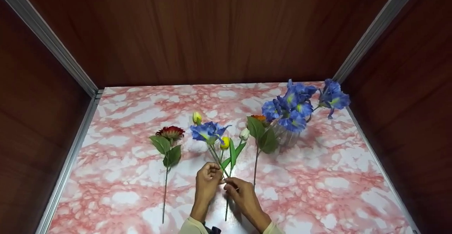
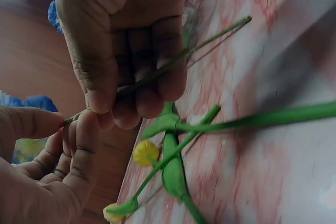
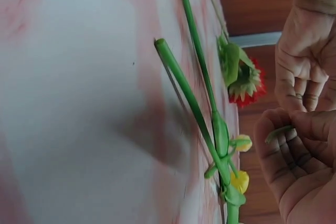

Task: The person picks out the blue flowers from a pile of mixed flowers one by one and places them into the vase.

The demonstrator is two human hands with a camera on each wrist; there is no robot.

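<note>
A single-stemmed blue iris (image 1: pixel 209 132) is held above the table by its thin stem (image 2: pixel 215 38). My left hand (image 1: pixel 208 181) pinches that stem between thumb and fingertips. Lower down, my right hand (image 1: pixel 244 194) pinches it too, close beside the left; in the left wrist view the stem's cut end sticks out past the right hand's fingers. Beneath both hands lie tulips with green stems: one yellow tulip (image 1: pixel 225 142), another yellow tulip bud (image 1: pixel 197 117) farther back, and a white tulip (image 1: pixel 244 134). The hands partly cover where their stems cross.
Left of the hands lies a red flower (image 1: pixel 170 133) with a long stem. On the right is an orange flower (image 1: pixel 259 117) with broad leaves. Behind it a clear vase (image 1: pixel 290 138) bears several blue irises (image 1: pixel 295 103). Wooden walls (image 1: pixel 226 32) enclose the marbled table (image 1: pixel 123 177).
</note>
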